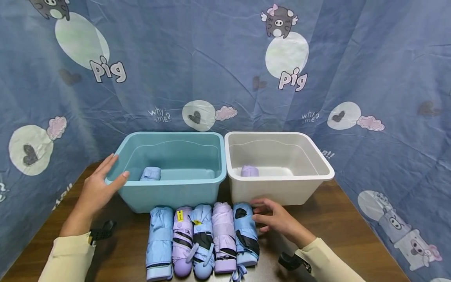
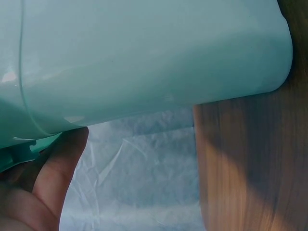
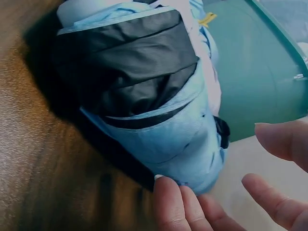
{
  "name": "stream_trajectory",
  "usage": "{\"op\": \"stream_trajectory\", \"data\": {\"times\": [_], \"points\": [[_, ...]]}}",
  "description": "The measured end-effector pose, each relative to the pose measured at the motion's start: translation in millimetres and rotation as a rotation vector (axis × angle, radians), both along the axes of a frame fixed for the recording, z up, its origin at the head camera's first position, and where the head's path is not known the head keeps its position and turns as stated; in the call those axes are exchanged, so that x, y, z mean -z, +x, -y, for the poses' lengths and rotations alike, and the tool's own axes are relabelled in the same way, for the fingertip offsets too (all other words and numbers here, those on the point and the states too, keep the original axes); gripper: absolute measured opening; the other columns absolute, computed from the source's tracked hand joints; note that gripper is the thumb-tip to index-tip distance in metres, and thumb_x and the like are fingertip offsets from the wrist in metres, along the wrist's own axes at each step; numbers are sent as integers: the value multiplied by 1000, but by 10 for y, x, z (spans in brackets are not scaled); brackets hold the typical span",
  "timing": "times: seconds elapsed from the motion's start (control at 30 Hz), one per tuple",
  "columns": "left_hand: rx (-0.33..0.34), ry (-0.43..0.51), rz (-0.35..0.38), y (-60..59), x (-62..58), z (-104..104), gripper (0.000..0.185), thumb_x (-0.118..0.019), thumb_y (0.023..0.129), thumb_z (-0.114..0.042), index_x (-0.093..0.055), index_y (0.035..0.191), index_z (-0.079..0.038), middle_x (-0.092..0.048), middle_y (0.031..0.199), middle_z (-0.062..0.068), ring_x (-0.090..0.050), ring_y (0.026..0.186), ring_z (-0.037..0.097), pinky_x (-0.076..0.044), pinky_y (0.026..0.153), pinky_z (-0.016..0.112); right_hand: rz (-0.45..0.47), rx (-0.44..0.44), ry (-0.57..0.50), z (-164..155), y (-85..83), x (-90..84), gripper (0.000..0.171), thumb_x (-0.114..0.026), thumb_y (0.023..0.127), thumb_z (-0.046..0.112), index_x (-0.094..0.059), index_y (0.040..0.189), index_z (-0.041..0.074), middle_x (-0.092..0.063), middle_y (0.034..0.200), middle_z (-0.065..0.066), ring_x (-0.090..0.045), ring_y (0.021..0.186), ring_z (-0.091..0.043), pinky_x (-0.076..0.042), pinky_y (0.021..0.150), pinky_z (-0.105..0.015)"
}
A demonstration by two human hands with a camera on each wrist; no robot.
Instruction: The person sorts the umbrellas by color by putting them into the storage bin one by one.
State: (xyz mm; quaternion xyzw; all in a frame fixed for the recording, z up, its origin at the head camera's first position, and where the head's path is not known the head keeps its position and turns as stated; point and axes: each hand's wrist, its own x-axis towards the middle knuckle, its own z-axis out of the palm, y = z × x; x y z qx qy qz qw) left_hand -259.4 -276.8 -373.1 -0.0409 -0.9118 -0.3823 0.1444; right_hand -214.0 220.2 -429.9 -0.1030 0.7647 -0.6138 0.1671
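Observation:
Several folded umbrellas lie side by side in front of the bins. At the right end of the row is a blue and black folded umbrella [image 1: 246,234]. My right hand [image 1: 276,221] is beside its far end, thumb and fingers apart; in the right wrist view the fingertips [image 3: 168,195] are right at the blue fabric. My left hand [image 1: 98,188] rests at the left front corner of the teal bin [image 1: 169,192], fingers extended along the rim. A blue bundle [image 1: 150,173] lies inside that bin. The white bin [image 1: 278,192] beside it holds a lilac bundle [image 1: 249,170].
Left of the blue and black umbrella lie a lilac one [image 1: 224,235], a blue one with black panels [image 1: 202,239], a lilac one with a yellow tag [image 1: 182,243] and a plain blue one [image 1: 160,239]. A printed blue cloth [image 1: 225,70] hangs behind the wooden table [image 1: 338,223].

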Motion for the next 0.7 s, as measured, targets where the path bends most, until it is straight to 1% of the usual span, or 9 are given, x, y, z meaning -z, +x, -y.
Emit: {"op": "stream_trajectory", "data": {"times": [0.27,0.4,0.63,0.7], "points": [[-2,-11,-19,20,-10,15,75,-57,95,-39,-20,154,-10,-13,161,11,-19,139,51,-21,99,74,5,-6,17,44,30,57,56,-71,88,14,-46,137,2,-52,119,-27,-59,96,-25,-57,69,-48],[-4,-6,-13,15,-11,16,76,-56,95,-41,-20,154,-10,-13,161,12,-19,139,51,-21,99,74,3,-10,41,57,42,70,60,-71,88,16,-44,140,3,-51,119,-27,-61,90,-25,-57,68,-47],[0,-3,-9,2,-2,-8,76,-56,95,-42,-19,154,-10,-12,161,11,-19,139,51,-21,98,74,-6,-25,63,82,86,83,65,-72,88,15,-39,143,4,-53,119,-26,-60,89,-22,-57,65,-48],[1,-4,-11,2,2,-17,76,-56,95,-41,-19,154,-10,-12,161,11,-20,139,52,-22,98,74,-13,-24,67,90,100,90,66,-72,88,14,-38,144,5,-53,119,-26,-60,87,-22,-56,64,-48]]}}
